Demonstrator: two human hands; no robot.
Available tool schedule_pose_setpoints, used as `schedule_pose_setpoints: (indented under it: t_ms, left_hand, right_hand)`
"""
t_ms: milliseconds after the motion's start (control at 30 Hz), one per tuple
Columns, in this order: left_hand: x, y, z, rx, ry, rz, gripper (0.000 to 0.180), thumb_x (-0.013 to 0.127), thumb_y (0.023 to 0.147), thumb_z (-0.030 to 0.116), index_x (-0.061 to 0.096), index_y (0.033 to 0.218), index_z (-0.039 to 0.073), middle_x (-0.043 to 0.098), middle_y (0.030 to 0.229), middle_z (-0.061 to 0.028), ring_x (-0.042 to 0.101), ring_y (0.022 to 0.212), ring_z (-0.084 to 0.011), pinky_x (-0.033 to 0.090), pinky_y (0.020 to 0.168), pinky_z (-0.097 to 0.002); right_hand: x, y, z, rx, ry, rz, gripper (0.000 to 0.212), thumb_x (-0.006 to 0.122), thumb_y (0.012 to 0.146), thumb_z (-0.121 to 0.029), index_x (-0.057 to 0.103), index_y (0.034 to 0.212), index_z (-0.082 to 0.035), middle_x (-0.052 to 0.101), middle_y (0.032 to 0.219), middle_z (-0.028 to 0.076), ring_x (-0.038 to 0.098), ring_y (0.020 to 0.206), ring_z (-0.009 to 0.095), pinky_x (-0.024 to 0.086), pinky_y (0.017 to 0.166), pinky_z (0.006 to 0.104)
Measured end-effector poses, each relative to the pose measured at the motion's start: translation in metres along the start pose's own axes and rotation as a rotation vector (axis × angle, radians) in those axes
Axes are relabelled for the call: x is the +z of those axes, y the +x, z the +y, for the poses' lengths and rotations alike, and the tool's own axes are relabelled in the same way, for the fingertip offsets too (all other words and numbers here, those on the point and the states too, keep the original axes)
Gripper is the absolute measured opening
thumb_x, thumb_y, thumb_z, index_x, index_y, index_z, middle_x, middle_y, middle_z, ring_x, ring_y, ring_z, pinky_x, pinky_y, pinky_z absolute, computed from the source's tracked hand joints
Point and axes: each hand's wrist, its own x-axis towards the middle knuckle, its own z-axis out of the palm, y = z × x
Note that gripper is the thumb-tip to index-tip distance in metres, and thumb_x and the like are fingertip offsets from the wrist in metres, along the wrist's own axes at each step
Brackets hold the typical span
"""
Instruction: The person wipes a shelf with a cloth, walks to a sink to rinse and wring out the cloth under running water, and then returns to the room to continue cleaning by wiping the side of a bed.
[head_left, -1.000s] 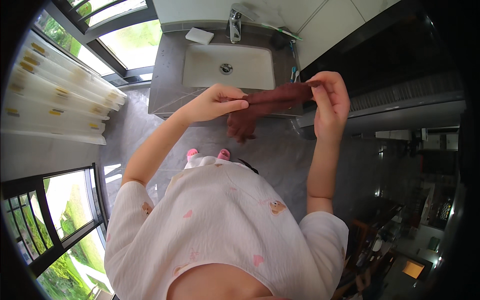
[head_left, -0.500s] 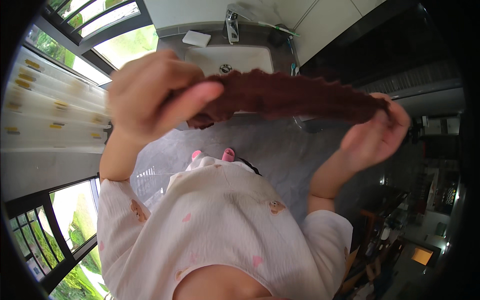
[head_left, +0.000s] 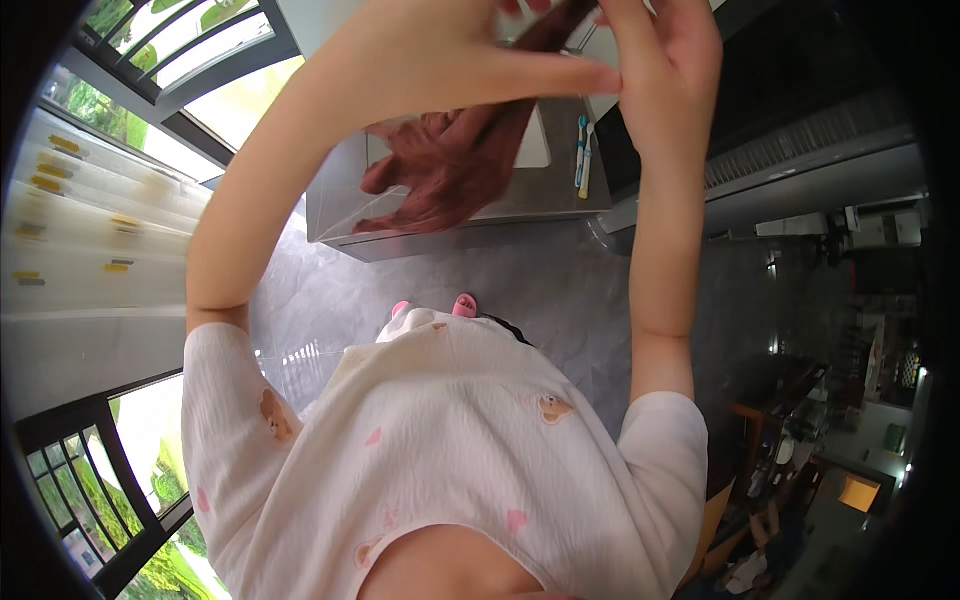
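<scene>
A dark reddish-brown cloth [head_left: 465, 165] hangs crumpled over the front of the sink counter, and its upper part narrows up between my hands. My left hand [head_left: 450, 55] is raised at the top edge with its thumb stretched to the right, across the cloth. The other left fingers are curved and partly cut off, apart from the thumb. My right hand [head_left: 672, 75] is bent beside it, its fingers closing at the narrow top of the cloth. Where they grip is partly out of view. The left thumb tip reaches the right hand.
Behind the cloth is a grey counter [head_left: 560, 190] with a white basin [head_left: 537, 140], mostly hidden. Two toothbrushes [head_left: 583, 160] lie at its right. A dark panel [head_left: 770, 80] stands to the right. A pale curtain [head_left: 120, 220] and windows are at the left.
Both hands have moved up and come close together. The cloth, stretched sideways between them before, now hangs down with its left end loose.
</scene>
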Motion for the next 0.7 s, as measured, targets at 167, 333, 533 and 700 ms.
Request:
schedule_pose_setpoints:
  t_ms: [167, 333, 533, 700]
  left_hand:
    - [-0.009, 0.011, 0.015, -0.282, -0.316, -0.081, 0.018, 0.054, 0.071, 0.015, 0.052, 0.073, -0.003, 0.051, 0.055, -0.009, 0.048, 0.05, -0.0145, 0.038, 0.048, -0.0233]
    - [-0.003, 0.006, 0.011, -0.047, 0.054, 0.136, 0.016, 0.056, 0.07, 0.012, 0.053, 0.066, -0.003, 0.051, 0.053, -0.007, 0.048, 0.048, -0.0111, 0.038, 0.047, -0.0214]
    - [-0.005, 0.014, 0.014, -0.076, -0.035, 0.103, 0.019, 0.06, 0.065, 0.012, 0.049, 0.059, -0.002, 0.048, 0.051, -0.0107, 0.048, 0.047, -0.0176, 0.038, 0.046, -0.0256]
    - [0.005, 0.022, 0.024, 0.021, 0.181, 0.017, 0.017, 0.058, 0.063, 0.013, 0.048, 0.058, 0.0, 0.05, 0.054, -0.0142, 0.049, 0.052, -0.0281, 0.039, 0.049, -0.0313]
  right_hand:
    - [0.006, 0.005, -0.002, 0.032, 0.216, 0.141, 0.004, 0.045, 0.077, -0.003, 0.046, 0.081, -0.003, 0.048, 0.075, -0.001, 0.044, 0.063, 0.003, 0.035, 0.054, 0.0137]
    - [0.02, -0.052, 0.027, -0.035, -0.058, 0.073, 0.044, 0.061, 0.064, -0.002, 0.032, 0.096, -0.006, 0.049, 0.071, 0.002, 0.047, 0.063, 0.008, 0.035, 0.054, 0.0198]
    - [0.037, -0.087, 0.037, 0.019, -0.282, 0.178, 0.05, 0.071, 0.052, -0.022, 0.04, 0.087, -0.005, 0.048, 0.076, 0.006, 0.049, 0.064, 0.015, 0.039, 0.054, 0.026]
    - [0.044, -0.068, 0.026, -0.125, -0.371, 0.265, 0.047, 0.069, 0.053, -0.021, 0.041, 0.086, -0.005, 0.048, 0.077, 0.006, 0.048, 0.063, 0.018, 0.039, 0.056, 0.0281]
